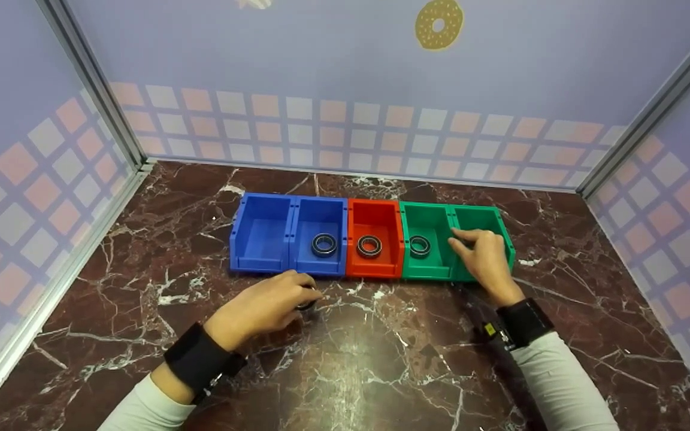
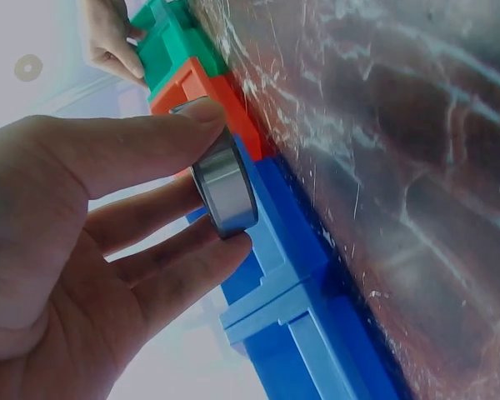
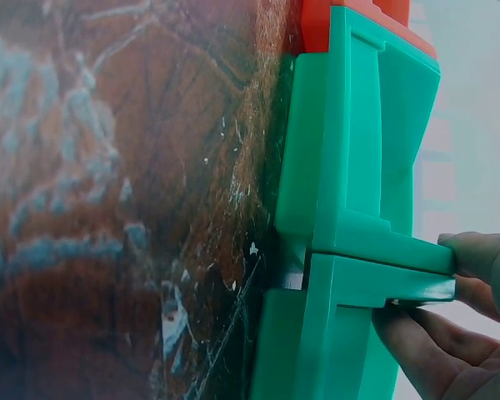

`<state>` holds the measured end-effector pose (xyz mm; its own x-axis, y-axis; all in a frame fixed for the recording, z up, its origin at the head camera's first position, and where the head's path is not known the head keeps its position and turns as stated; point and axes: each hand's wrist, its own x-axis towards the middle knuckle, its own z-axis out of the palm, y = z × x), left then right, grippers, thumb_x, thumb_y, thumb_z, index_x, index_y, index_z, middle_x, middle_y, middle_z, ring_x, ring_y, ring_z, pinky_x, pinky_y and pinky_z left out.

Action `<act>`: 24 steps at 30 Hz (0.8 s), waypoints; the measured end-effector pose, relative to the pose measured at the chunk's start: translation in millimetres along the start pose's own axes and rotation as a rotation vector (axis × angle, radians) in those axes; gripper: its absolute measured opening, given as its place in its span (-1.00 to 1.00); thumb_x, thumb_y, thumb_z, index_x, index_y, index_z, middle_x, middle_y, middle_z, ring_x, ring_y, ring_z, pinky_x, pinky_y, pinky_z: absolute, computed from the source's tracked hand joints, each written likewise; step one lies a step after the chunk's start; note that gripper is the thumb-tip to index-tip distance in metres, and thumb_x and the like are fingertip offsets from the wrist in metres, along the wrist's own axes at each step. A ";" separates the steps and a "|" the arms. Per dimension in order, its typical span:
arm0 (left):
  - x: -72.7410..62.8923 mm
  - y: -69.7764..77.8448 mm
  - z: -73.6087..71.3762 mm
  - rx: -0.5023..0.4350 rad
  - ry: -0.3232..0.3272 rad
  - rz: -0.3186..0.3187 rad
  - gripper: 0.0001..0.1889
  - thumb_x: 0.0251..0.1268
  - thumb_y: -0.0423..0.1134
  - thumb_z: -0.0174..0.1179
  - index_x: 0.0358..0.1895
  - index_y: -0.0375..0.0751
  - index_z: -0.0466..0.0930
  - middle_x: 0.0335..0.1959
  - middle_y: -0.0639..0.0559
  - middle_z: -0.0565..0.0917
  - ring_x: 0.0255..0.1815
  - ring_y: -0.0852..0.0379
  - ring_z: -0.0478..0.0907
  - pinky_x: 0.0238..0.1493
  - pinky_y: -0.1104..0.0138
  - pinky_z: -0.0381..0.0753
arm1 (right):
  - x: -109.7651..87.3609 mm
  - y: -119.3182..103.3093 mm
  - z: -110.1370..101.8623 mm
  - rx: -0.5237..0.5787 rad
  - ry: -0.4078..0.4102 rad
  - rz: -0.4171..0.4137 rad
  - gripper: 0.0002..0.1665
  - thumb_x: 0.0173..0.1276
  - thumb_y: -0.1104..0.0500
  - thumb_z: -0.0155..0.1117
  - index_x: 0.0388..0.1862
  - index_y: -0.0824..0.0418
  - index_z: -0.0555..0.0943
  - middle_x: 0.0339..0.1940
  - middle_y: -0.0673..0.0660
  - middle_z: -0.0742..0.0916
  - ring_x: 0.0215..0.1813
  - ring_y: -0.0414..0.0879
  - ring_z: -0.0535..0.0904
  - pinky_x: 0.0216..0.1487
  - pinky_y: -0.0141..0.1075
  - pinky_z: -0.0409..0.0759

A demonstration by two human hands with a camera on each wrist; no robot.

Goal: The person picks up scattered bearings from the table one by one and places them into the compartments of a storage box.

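My left hand (image 1: 267, 302) pinches a ball bearing (image 2: 225, 185) between thumb and fingertips, just in front of the blue bins. In the left wrist view the bearing's shiny outer ring faces the camera. Over at the green bins, my right hand (image 1: 484, 257) pinches the adjoining walls (image 3: 383, 271) of the left green bin (image 1: 426, 218) and the right green bin (image 1: 477, 218), thumb on one side and fingers on the other. The right hand hides part of the right green bin's inside. One bearing (image 1: 420, 254) lies in the left green bin.
The bins stand side by side in a row. A second bearing (image 1: 324, 254) lies in the right blue bin (image 1: 318, 209), another bearing (image 1: 369, 254) in the red bin (image 1: 375, 209). The left blue bin (image 1: 264, 209) ends the row. Patterned panels (image 1: 321, 60) enclose the marbled table (image 1: 381, 359).
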<state>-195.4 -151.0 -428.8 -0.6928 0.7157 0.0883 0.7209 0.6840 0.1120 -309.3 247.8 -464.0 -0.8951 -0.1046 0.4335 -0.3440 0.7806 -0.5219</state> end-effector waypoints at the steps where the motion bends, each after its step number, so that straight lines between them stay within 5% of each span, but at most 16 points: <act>1: -0.1 -1.2 -0.9 0.000 0.006 0.002 -0.52 -0.05 -0.46 0.42 0.03 -0.06 0.69 -0.02 -0.05 0.67 -0.02 -0.04 0.60 0.04 0.17 0.67 | 0.1 -0.1 0.1 0.001 0.000 0.001 -0.67 0.33 0.19 0.38 0.06 0.24 0.71 -0.09 0.33 0.79 -0.19 0.14 0.76 -0.25 -0.08 0.67; 24: 0.2 -20.9 -16.5 -0.054 0.055 -0.069 -0.49 0.09 -0.38 0.40 0.19 -0.14 0.63 0.12 -0.12 0.64 0.13 -0.10 0.58 0.19 0.09 0.62 | 0.4 -0.6 -1.4 0.010 -0.015 0.017 -0.66 0.33 0.17 0.37 0.06 0.25 0.71 -0.07 0.34 0.78 -0.08 0.18 0.75 -0.09 0.06 0.71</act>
<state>-211.0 -167.5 -414.7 -0.7418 0.6573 0.1328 0.6704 0.7216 0.1730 -309.0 248.2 -462.5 -0.9049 -0.1005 0.4137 -0.3315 0.7759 -0.5368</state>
